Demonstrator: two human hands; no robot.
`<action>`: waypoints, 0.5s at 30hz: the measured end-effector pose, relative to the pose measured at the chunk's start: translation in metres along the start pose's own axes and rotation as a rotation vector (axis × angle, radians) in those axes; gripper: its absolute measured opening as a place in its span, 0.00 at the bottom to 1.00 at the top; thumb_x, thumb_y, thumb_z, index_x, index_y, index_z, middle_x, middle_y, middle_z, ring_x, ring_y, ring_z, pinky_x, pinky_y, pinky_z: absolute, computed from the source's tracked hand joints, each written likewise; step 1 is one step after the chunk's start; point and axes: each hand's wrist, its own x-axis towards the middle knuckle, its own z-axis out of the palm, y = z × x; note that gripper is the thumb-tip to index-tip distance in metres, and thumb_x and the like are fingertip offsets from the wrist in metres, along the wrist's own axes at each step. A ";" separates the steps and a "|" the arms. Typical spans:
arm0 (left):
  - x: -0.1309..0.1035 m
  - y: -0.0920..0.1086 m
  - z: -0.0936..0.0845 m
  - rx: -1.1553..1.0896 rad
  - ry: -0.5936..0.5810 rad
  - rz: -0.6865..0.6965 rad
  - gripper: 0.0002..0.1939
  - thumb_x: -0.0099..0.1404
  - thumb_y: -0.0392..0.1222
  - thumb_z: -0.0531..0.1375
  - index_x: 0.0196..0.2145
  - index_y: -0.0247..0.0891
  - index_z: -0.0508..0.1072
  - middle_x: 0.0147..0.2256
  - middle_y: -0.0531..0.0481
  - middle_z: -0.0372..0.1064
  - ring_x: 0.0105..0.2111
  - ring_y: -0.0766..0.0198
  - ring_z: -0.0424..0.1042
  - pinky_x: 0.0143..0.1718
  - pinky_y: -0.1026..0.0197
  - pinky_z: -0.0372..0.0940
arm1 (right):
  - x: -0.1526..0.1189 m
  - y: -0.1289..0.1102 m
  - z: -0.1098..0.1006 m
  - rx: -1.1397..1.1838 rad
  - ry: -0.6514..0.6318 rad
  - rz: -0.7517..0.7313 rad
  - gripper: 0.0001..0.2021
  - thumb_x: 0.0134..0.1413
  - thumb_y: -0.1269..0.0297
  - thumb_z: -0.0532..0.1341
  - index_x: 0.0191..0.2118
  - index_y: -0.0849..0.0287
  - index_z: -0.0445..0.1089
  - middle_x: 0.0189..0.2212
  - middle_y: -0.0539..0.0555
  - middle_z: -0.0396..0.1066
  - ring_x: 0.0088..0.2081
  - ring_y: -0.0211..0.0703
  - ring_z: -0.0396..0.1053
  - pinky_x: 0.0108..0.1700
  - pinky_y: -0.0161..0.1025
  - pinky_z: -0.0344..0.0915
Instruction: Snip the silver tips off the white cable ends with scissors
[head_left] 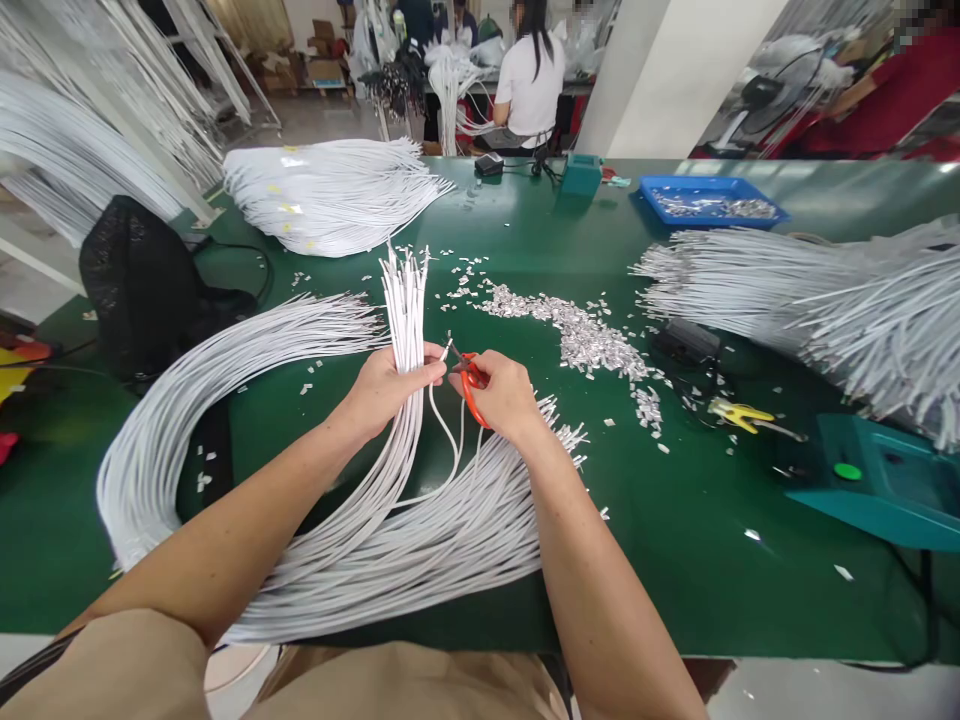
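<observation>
Many loose cables (442, 545) close to the body, spread beneath both forearms on the green table (675, 600). Just beyond, in the left hand (394, 385), fingers closed around 1 upright bundle (405, 320) of white cables, with 1 cable end (446, 350) by the thumb. In the right hand (499, 393), fingers wrapped round red-handled cutters (472, 392), blade tips beside that end; too small to tell how far apart. To the left, a curved bundle (146, 440) and a black bag (142, 270). To the right, a teal machine (892, 490), a yellow-handled tool (742, 415) and a black box (686, 341); silvery scraps (592, 340) strewn between box and hands. Farther out, a cable heap (720, 280) at the right, a blue tray (654, 205) and a flat bundle (330, 195) at the left. Beyond the table, 1 person in a white shirt (531, 80).
</observation>
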 end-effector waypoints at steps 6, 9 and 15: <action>0.000 0.002 -0.001 0.095 -0.018 0.017 0.14 0.52 0.46 0.68 0.35 0.37 0.78 0.31 0.51 0.74 0.31 0.62 0.73 0.41 0.58 0.66 | -0.002 -0.003 -0.002 -0.143 -0.027 -0.090 0.13 0.54 0.59 0.60 0.22 0.57 0.67 0.25 0.50 0.65 0.27 0.38 0.60 0.29 0.37 0.52; 0.001 0.003 -0.002 0.125 -0.025 0.020 0.14 0.52 0.47 0.68 0.35 0.37 0.78 0.30 0.50 0.75 0.31 0.61 0.74 0.41 0.57 0.66 | -0.002 -0.003 -0.005 -0.208 -0.031 -0.093 0.11 0.54 0.60 0.61 0.23 0.57 0.68 0.25 0.51 0.65 0.27 0.38 0.60 0.29 0.37 0.51; -0.001 0.006 -0.002 0.095 -0.053 -0.011 0.15 0.52 0.46 0.69 0.35 0.35 0.77 0.29 0.49 0.76 0.30 0.60 0.75 0.41 0.55 0.69 | 0.000 0.001 -0.004 -0.233 -0.030 -0.104 0.13 0.54 0.60 0.61 0.22 0.58 0.66 0.25 0.50 0.64 0.26 0.37 0.58 0.28 0.36 0.49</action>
